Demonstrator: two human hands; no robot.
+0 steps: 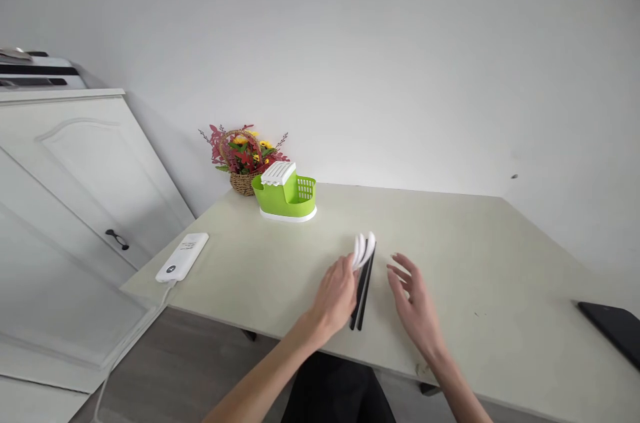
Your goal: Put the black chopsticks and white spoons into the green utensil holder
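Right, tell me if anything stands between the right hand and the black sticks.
Nothing visible does: only bare tabletop separates the right hand from the black sticks. On their other side, the left hand, holding white utensils, partly covers them.

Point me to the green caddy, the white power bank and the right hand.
green caddy [273,198]: head view, front wall
white power bank [185,255]: head view, top face
right hand [416,306]: head view, back
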